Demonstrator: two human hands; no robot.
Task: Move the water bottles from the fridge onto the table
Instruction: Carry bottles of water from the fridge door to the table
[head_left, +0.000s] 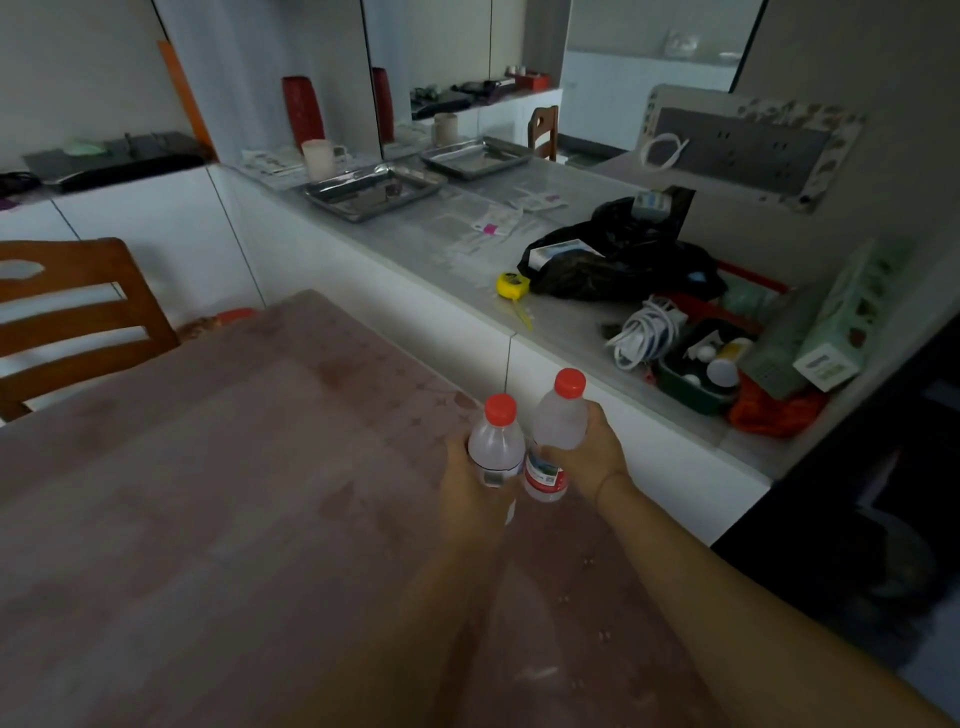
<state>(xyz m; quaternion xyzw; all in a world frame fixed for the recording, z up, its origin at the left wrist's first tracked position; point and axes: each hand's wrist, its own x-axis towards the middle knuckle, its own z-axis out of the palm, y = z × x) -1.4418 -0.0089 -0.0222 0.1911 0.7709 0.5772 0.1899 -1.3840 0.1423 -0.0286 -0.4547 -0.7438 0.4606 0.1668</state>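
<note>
Two clear water bottles with red caps stand side by side over the right part of the brownish table (208, 493). My left hand (467, 493) is wrapped around the left bottle (496, 444). My right hand (592, 457) grips the right bottle (558, 421), which is tilted a little to the right and carries a red label low down. The bottles almost touch each other. Whether their bases rest on the table is hidden by my hands. The fridge is not in view.
A wooden chair (78, 312) stands at the table's far left. Behind the table runs a white counter (467, 249) with a steel tray (374, 189), a yellow tape measure (511, 285), a black bag (618, 260) and a cluttered basket (696, 364).
</note>
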